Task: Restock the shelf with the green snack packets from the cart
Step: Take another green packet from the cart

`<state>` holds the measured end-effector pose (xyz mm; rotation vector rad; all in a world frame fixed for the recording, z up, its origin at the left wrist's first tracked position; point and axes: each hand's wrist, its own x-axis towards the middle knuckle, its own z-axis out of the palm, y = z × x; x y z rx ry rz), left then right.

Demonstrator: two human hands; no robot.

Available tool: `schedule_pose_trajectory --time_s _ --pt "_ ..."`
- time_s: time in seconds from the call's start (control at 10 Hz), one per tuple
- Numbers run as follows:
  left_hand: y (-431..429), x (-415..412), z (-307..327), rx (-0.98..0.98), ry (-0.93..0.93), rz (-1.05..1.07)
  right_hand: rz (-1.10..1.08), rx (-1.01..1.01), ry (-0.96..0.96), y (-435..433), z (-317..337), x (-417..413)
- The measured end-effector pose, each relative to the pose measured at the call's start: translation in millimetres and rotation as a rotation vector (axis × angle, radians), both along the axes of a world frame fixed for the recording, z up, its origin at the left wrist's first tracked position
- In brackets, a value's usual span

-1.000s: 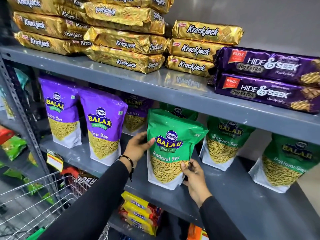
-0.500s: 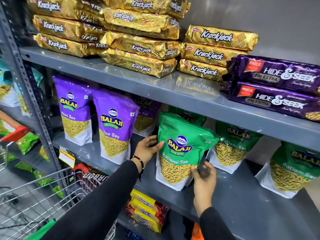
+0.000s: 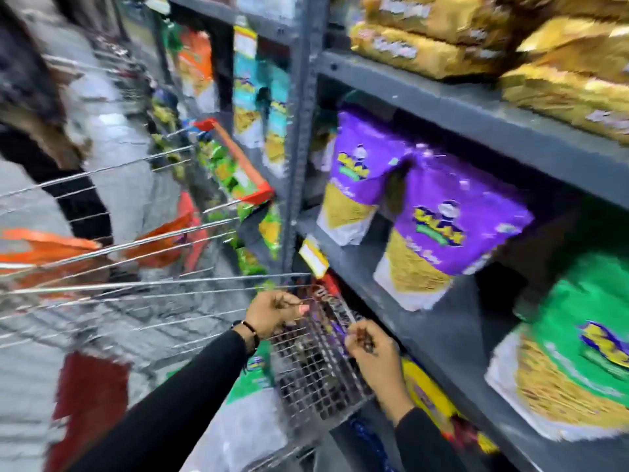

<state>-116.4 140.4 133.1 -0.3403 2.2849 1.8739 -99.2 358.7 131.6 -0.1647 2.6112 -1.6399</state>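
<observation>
The view is blurred by motion. A green snack packet (image 3: 578, 349) stands on the grey shelf (image 3: 452, 321) at the right. A wire cart (image 3: 316, 366) sits at the lower middle, with a green packet (image 3: 255, 373) partly visible inside it, under my left forearm. My left hand (image 3: 274, 313) hovers over the cart's rim, fingers loosely curled, holding nothing. My right hand (image 3: 372, 352) is beside the cart's end wall, below the shelf edge, also empty with fingers bent.
Two purple packets (image 3: 439, 233) stand on the same shelf left of the green one. Gold biscuit packs (image 3: 510, 39) fill the shelf above. A yellow price tag (image 3: 315, 257) hangs from the shelf edge. A person in dark clothes (image 3: 51, 141) stands at the left.
Both hands have let go of the green packet on the shelf and dropped down to the cart. My view has swung left and down.
</observation>
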Motion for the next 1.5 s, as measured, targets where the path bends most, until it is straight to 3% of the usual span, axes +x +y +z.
schedule_pose_trajectory --time_s 0.1,0.2,0.3,0.5,0.7,0.8,0.9,1.0,1.2,1.3,1.4,1.5 --pt "-59.6 19.8 -29.8 -0.053 -0.149 0.089 0.21 0.016 -0.297 -55.5 -33.3 -8.5" --pt "-102.5 36.5 -66.6 0.023 -0.361 0.193 0.349 0.181 -0.455 -96.0 -81.5 -13.1" --pt "-131.0 49.9 -111.1 0.124 -0.562 0.265 0.441 0.416 -0.603 -115.8 -135.5 -17.0" --pt "-144.1 57.1 -219.8 0.071 -0.781 0.301 0.643 0.853 -0.8 -125.2 -224.4 -24.2" --pt "-127.7 58.2 -297.3 0.063 -0.871 0.442 0.597 0.811 -0.946 -146.5 -258.0 -29.3" --pt "-119.4 45.9 -302.3 0.001 -0.822 0.58 0.52 0.789 -1.022 -146.7 -283.3 -38.9" --pt "-116.9 31.7 -298.6 0.083 -0.819 0.573 0.391 0.747 -1.125 -148.3 -294.9 -43.4" --pt "-118.0 24.3 -291.5 0.054 -0.826 0.5 0.295 0.574 -1.202 -147.7 -294.6 -43.5" --pt "-121.3 20.1 -244.7 -0.106 -0.763 0.478 0.239 0.282 -1.183 -154.0 -265.2 -50.4" --pt "-115.7 17.8 -200.1 -0.252 -0.664 0.498 0.336 0.228 -1.116 -153.3 -247.2 -51.4" --pt "-113.5 10.1 -160.4 -0.268 -0.511 0.497 0.26 0.077 -1.107 -151.8 -237.5 -51.0" --pt "-109.4 4.1 -97.7 -0.32 -0.312 0.464 0.254 -0.082 -0.95 -150.9 -170.6 -48.6"
